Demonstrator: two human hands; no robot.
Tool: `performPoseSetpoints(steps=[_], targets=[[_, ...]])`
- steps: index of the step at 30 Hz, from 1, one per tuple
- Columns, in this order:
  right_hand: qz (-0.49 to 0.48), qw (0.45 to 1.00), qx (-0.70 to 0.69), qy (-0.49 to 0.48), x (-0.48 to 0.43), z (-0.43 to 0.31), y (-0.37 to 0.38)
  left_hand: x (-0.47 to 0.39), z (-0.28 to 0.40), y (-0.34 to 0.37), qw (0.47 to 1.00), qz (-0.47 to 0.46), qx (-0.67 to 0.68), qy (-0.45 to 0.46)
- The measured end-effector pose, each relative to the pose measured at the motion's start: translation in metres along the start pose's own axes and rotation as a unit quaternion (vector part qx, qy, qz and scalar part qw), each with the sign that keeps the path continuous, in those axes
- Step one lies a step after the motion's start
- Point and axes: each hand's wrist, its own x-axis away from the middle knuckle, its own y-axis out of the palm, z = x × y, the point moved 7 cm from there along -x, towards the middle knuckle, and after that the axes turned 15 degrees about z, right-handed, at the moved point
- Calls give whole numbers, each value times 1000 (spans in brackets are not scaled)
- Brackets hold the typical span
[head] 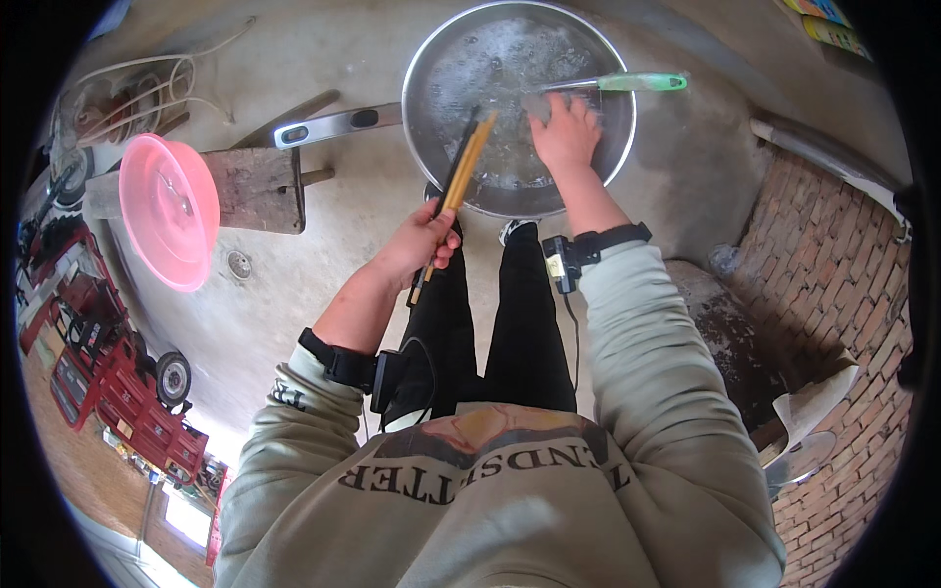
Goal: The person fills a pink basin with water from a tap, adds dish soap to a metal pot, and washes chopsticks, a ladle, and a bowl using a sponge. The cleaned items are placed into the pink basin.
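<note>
Before me is a large round metal pan (491, 198) holding cloudy, sudsy water, with its long metal handle (338, 123) pointing left. My left hand (420, 241) grips a bundle of chopsticks (466, 166), some black and some yellowish wood, tilted so their far ends are over the pan. My right hand (567, 138) is over the water inside the pan, blurred, with a small grey pad (537, 107) at its thumb and fingertips; whether it is cloth or sponge is unclear. Just beyond it, a green-handled utensil (641, 81) rests across the right rim, its head hidden in the water.
Left of the pan, a pink plastic basin (206, 213) holding some metal utensil stands on a low wooden bench (257, 192). A floor drain (239, 264) lies nearby. Farther left stands a red cargo tricycle (132, 411). Brickwork (823, 235) is on the right.
</note>
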Motion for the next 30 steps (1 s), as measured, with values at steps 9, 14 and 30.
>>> performPoseSetpoints(steps=[9, 14, 30], targets=[[-202, 977, -29, 55, -2, 2, 46, -33, 20, 13, 986, -51, 159, 21], [-341, 523, -629, 463, 61, -35, 41, -47, 23, 28, 996, -1, 83, 43], [-83, 990, -97, 58, 10, 6, 19, -1, -21, -11, 996, -9, -56, 64]])
